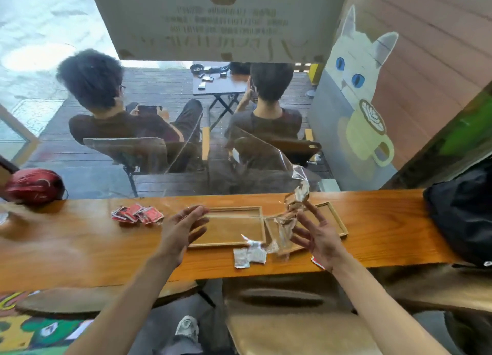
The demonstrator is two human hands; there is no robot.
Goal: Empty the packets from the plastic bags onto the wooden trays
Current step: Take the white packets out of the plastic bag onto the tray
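The clear plastic bag [282, 229] hangs over the right wooden tray [336, 219], nearest the right hand [318, 237]. That grip is wide, fingers spread, as is the left hand [183, 225], left of the tray; whether either touches the bag is unclear.

The clear crumpled plastic bag [286, 221] is smeared by motion, so its outline and whatever is inside cannot be made out. It covers the near left corner of the right-hand shallow wooden tray [336, 216]. A small red packet [317, 262] at the surface's near edge is mostly hidden behind the right wrist. The black bag [463, 216] is cut off by the picture's right edge.
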